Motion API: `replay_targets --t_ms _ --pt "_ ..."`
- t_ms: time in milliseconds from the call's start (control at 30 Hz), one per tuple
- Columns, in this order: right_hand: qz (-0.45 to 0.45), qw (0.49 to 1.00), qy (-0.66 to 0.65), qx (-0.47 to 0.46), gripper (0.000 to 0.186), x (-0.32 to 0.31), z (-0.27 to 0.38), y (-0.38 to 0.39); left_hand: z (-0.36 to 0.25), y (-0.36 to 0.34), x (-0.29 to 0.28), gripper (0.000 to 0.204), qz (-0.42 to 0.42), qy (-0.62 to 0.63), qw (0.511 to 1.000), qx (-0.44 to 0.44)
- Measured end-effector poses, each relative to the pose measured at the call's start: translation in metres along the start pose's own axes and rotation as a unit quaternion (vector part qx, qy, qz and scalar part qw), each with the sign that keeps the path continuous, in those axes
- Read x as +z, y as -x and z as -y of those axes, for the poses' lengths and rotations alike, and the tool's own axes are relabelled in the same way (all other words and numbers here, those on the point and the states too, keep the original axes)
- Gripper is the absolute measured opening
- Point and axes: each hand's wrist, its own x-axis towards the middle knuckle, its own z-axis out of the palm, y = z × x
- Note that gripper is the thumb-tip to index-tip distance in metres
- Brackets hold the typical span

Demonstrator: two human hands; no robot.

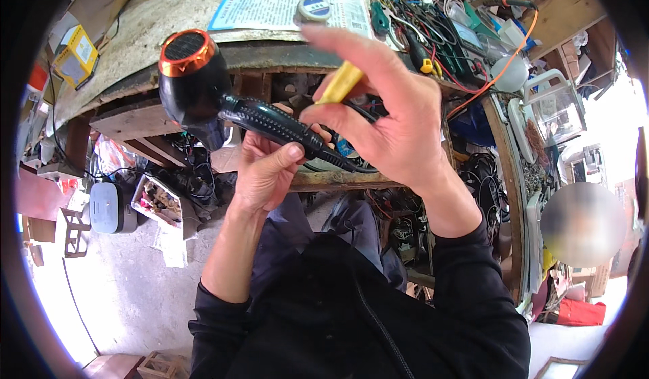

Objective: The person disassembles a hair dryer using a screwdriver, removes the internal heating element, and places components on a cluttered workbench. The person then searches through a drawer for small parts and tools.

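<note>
A black hair dryer with a shiny orange ring round its rear grille lies slanted in front of the bench. My left hand is closed round its handle from below, the thumb along the near side close to the cord end. Above the handle, my right hand pinches a yellow-handled screwdriver between thumb and fingers, with the index finger raised. The screwdriver's lower end points at the handle near my left fingers; my right thumb partly hides it, so I cannot tell whether it touches.
On the bench lie a printed sheet, a small round tin and a heap of tools and wires at right. A yellow box stands far left. Below are an open carton and a grey case.
</note>
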Motion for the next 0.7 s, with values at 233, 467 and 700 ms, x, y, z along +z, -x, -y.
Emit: replay_targets --t_ms 233,467,700 --pt "-0.013 0.999 -0.02 0.037 0.059 0.005 0.001 0.002 -0.001 -0.002 -0.001 0.058 0.012 -0.008 1.0 -0.007" --pt "0.005 0.992 -0.117 0.035 0.059 0.009 -0.003 -0.001 -0.005 -0.001 0.005 0.053 0.008 -0.02 1.0 -0.006" --pt "-0.003 0.997 -0.057 0.061 0.06 0.01 -0.002 0.0 -0.003 0.001 0.006 0.05 0.008 -0.041 0.999 -0.012"
